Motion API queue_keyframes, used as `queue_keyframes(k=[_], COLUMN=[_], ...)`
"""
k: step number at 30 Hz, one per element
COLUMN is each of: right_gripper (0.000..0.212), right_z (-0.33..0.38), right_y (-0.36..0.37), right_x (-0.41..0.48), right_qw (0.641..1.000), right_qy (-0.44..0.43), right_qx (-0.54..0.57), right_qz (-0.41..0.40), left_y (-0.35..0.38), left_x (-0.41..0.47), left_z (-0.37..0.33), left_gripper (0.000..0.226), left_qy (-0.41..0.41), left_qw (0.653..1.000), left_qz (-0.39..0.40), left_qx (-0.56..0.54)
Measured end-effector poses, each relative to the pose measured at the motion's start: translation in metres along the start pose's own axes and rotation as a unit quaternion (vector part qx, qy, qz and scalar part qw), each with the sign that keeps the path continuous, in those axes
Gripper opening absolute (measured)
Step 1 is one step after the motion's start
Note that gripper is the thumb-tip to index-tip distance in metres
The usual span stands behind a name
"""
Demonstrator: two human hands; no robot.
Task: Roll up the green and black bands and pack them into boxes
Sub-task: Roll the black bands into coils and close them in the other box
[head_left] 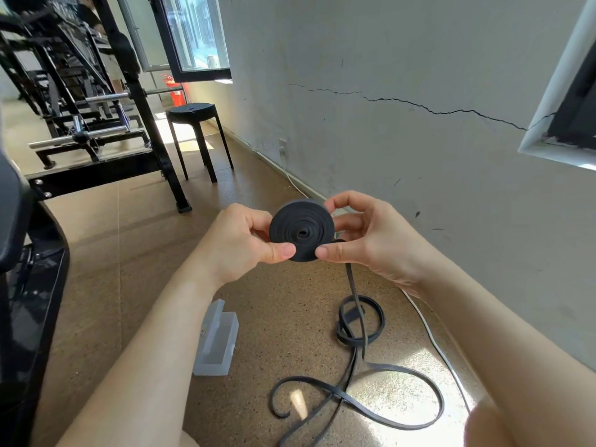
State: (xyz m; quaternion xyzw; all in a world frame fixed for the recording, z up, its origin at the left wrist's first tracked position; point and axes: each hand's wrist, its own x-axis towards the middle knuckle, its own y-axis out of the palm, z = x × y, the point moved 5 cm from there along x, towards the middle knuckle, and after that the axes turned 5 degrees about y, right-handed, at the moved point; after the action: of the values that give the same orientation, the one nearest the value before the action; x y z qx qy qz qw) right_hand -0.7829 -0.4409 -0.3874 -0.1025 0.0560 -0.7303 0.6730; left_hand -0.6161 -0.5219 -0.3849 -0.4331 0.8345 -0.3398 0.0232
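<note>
A black band is partly wound into a tight flat coil (301, 230) held up in front of me. My left hand (240, 243) pinches the coil's left side with thumb and fingers. On the right side, my right hand (364, 237) grips it the same way. The unrolled tail of the band (358, 375) hangs down from the coil and lies in loops on the brown speckled floor. A clear plastic box (216, 340) with its lid open sits on the floor below my left forearm. No green band is in view.
A white cable (432, 337) runs along the floor by the cracked grey wall on the right. A black stool (193, 124) stands further back. Black gym equipment with bars (90, 98) fills the left side, and a dark padded machine (29, 269) is close at my left.
</note>
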Motion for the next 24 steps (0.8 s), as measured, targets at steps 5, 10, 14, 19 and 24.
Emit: queue_keyframes(k=[5,10,14,19,24], right_gripper=[0.035,0.041,0.037,0.062,0.052], right_z=[0.001,-0.003,-0.005,-0.005,-0.004], right_y=[0.002,-0.004,-0.001,-0.001,-0.006], right_x=[0.002,0.005,0.004,0.003,0.001], right_qw=[0.999,0.977,0.967,0.999,0.995], right_qy=[0.001,-0.006,0.000,0.030,0.032], right_qx=[0.019,0.196,0.234,-0.007,-0.089], right_qz=[-0.026,-0.088,-0.102,-0.023,-0.021], left_y=[0.000,0.018,0.034,0.013,-0.003], left_x=[0.000,-0.002,-0.001,0.002,0.000], left_z=[0.000,-0.005,-0.011,-0.009,-0.002], left_gripper=[0.023,0.022,0.023,0.006,0.009], left_qy=[0.005,-0.030,-0.054,-0.021,-0.028], left_qw=[1.000,0.954,0.926,0.989,0.995], left_qz=[-0.008,-0.080,-0.102,-0.114,-0.091], left_qx=[0.010,-0.288,-0.359,-0.093,0.015])
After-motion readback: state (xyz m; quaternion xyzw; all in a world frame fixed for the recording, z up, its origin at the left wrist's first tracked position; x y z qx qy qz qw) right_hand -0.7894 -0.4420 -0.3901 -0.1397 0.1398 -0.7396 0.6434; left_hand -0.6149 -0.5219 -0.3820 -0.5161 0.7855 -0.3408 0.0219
